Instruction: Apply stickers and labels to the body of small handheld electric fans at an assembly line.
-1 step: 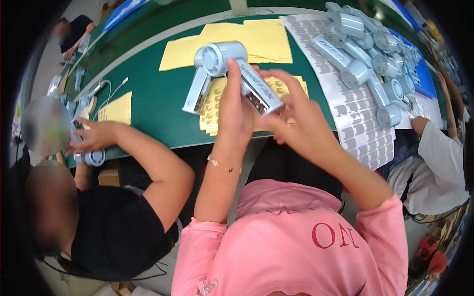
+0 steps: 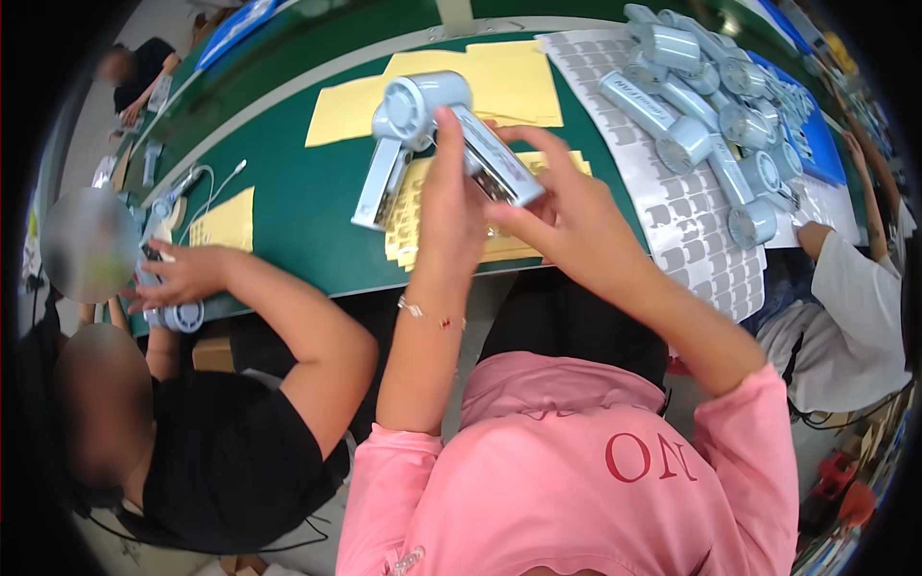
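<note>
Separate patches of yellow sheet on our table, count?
3 visible: the back patch, beyond the held fan; the middle patch, partly covered by the person's left hand; the left patch, beside a co-worker's hand. More may be hidden.

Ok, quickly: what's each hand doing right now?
Left hand: closed, holding a light-blue handheld fan.
Right hand: at the lower end of that fan's handle; whether it grips cannot be told.
</note>
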Demonstrator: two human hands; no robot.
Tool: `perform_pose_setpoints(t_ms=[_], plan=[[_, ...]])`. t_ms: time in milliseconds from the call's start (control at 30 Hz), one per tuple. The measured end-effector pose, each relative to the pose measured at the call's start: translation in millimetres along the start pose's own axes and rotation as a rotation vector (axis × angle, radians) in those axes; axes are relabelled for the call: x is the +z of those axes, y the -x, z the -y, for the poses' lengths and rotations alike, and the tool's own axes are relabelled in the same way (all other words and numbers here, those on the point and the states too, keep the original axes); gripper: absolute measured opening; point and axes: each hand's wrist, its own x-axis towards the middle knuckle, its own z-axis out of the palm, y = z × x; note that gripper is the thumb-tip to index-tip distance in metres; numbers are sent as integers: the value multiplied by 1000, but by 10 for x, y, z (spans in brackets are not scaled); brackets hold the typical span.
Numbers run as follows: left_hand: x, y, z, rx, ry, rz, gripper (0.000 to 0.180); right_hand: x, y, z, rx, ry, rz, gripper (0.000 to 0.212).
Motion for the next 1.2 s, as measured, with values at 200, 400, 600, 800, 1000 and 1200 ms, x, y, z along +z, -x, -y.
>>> perform_pose_setpoints(t_ms=[200,400,600,800,1000,1200], plan=[[-164,-243,-280,169,-923,-39,50,-191,-669,-291,-72,225,-132,40],[-347,32,-187,524,-1518,-314,40,-106,-1152,-713,-293,653,-25,46],[-282,249,-147,638,-1633,-320,36,-851,-1612,-531,-250,1182,-205,39],[52,395,15,672,-1431,-37,32,-2212,-2080,-810,491,1188,-204,42],[83,495,124,430,-1054,76,21,-1953,-1557,-361,-153,804,-302,55],[285,478,253,-304,162,474,66,-1101,-281,106,-543,397,-176,49]])
